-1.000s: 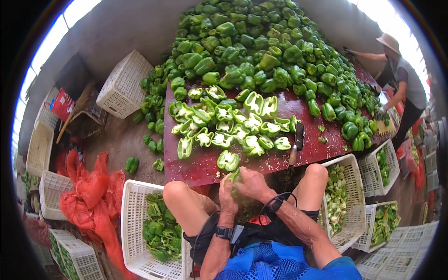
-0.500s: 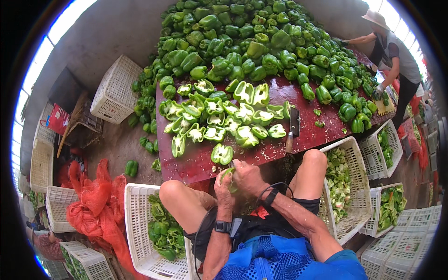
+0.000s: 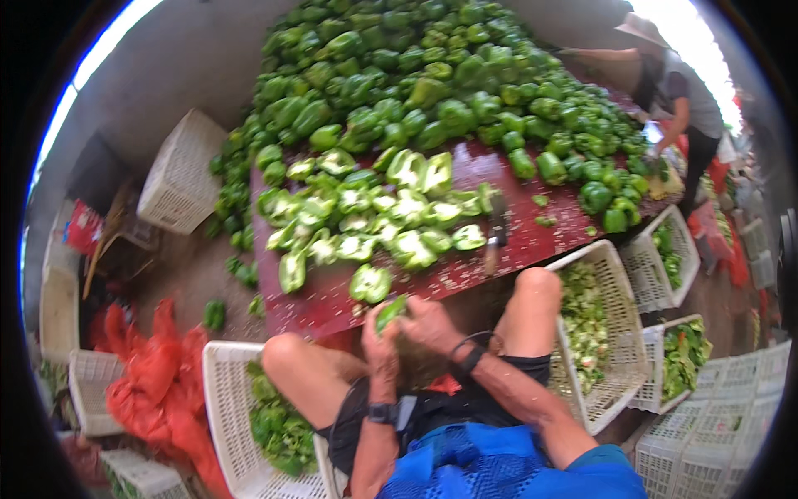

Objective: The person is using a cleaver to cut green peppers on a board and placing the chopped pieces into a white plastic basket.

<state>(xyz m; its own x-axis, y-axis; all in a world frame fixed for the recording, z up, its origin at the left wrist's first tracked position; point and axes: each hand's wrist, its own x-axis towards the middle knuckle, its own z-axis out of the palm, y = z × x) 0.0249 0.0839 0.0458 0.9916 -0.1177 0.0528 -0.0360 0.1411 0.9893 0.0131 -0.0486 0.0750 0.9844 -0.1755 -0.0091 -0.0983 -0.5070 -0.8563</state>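
Note:
My left hand (image 3: 381,345) is wrapped round a piece of green bell pepper (image 3: 391,313) just off the table's near edge. Against that piece presses my right hand (image 3: 429,325), its fingers curled closed; what they grip is hidden. Just beyond my hands a halved bell pepper (image 3: 370,284) lies cut side up on the dark red table (image 3: 312,312). Several more pepper halves (image 3: 357,220) are spread behind it, pale insides showing. To their right rests a cleaver (image 3: 497,231) with a wooden handle, touched by neither hand.
Whole green peppers (image 3: 366,75) are heaped at the back. White crates of cut pieces flank my knees, one left (image 3: 220,407) and one right (image 3: 619,341). Red mesh sacks (image 3: 158,366) lie on the floor at left. A co-worker (image 3: 694,100) bends over the table's far right.
The whole view has shifted, so the table and crates sit farther left. My hands stay together, and the pepper piece is tilted up more into sight above my left fingers.

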